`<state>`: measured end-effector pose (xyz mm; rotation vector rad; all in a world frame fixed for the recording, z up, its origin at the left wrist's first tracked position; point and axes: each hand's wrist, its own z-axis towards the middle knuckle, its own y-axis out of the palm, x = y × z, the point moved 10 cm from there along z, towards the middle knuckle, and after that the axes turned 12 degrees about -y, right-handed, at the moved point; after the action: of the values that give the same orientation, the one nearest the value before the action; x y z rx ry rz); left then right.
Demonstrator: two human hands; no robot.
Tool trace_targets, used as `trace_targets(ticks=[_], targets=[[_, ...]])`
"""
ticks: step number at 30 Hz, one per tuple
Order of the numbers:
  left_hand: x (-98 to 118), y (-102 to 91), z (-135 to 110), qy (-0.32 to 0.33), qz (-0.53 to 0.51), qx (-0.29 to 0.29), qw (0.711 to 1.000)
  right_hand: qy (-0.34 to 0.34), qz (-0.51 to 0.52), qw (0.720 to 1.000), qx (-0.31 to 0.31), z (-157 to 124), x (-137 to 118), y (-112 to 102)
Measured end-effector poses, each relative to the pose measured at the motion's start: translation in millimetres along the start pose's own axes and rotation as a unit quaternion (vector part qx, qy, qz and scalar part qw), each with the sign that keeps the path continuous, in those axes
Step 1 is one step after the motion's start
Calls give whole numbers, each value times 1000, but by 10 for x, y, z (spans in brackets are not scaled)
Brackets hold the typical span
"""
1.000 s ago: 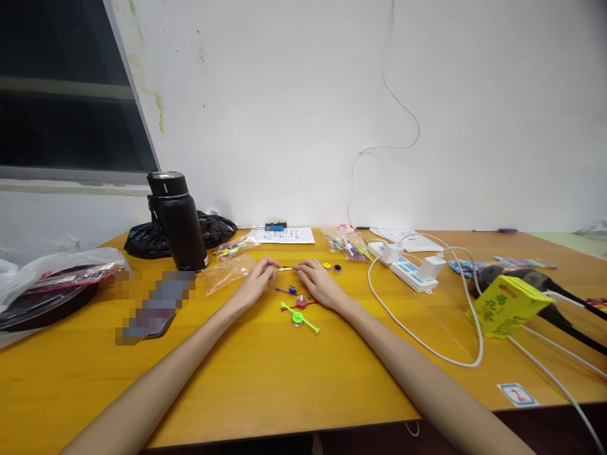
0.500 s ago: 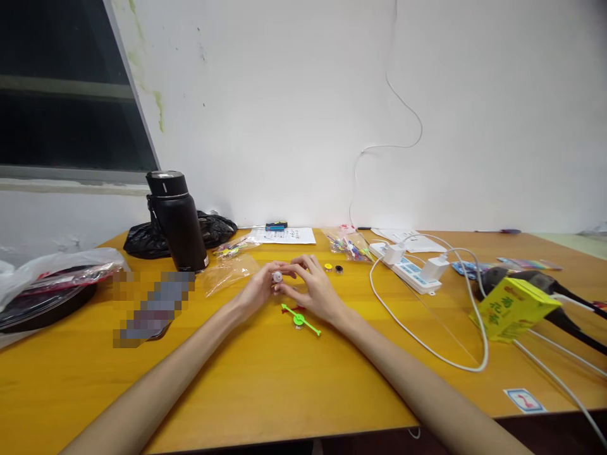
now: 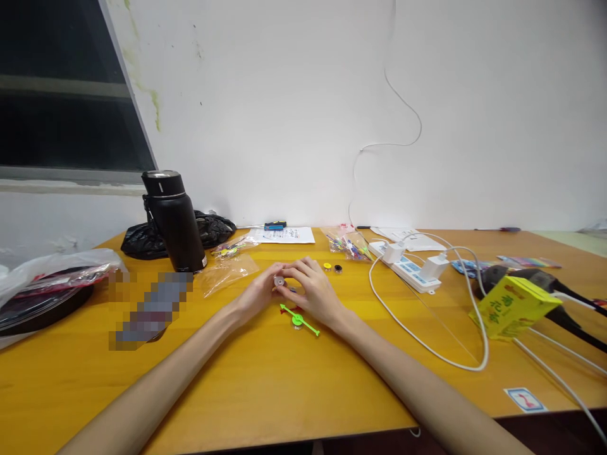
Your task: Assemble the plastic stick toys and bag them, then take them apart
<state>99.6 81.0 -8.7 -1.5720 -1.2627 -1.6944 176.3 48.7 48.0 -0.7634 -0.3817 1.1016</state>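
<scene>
Between my two hands is a small white round plastic piece (image 3: 279,282), its end facing me. My left hand (image 3: 260,292) is closed on it from the left. From the right, the bent fingers and thumb of my right hand (image 3: 313,292) close on the same piece. Just below my hands lies a bright green arrow-shaped pointer (image 3: 298,320) with a round hub, resting on a clear round part. A bit of red shows behind the pointer. Beyond my right hand sit a small yellow disc (image 3: 327,267) and a small black disc (image 3: 338,269).
A black bottle (image 3: 173,221) and a blurred flat object (image 3: 154,309) stand and lie to the left. Clear bags of small parts (image 3: 348,243) are at the back. At right are a white power strip (image 3: 408,268), looping cables and a yellow carton (image 3: 509,308).
My hands stay together around the white piece, with the fingers shifting slightly. The view has moved a little; the things on the table stay put.
</scene>
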Motion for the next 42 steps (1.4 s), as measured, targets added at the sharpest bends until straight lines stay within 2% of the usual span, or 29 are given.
trace_targets(ticks=[7,11,13,16,17,19,22,24,28,32,34,37,42], targets=[[-22,-1,16,-3,-65,-23,998,-31,-26,999,-6,-5,-12,22],[3,-37,24,1,-44,-16,999,-53,-11,998,24,-11,-2,-55],[30,-147,42,13,-16,14,1000,-46,-6,998,53,-21,62,-156],[81,-461,59,42,72,116,990,-18,-21,995,96,-52,206,-330],[111,-561,51,56,129,157,978,-11,-27,994,105,-63,248,-378],[183,-642,29,92,258,201,940,-3,-39,992,120,-83,313,-454],[237,-559,-10,142,400,205,882,2,-60,989,134,-105,389,-530],[234,-464,-35,153,444,189,862,9,-73,988,135,-119,464,-570],[229,-242,-90,169,486,136,847,60,-109,982,141,-231,769,-742],[189,-86,-118,170,502,76,845,181,-177,953,164,-548,1219,-1011],[156,-27,-125,163,494,45,853,261,-199,934,140,-736,1446,-1057],[133,29,-137,158,478,22,864,358,-205,909,64,-950,1696,-984],[121,3,-120,161,477,29,863,425,-216,875,-85,-1093,1845,-726]])
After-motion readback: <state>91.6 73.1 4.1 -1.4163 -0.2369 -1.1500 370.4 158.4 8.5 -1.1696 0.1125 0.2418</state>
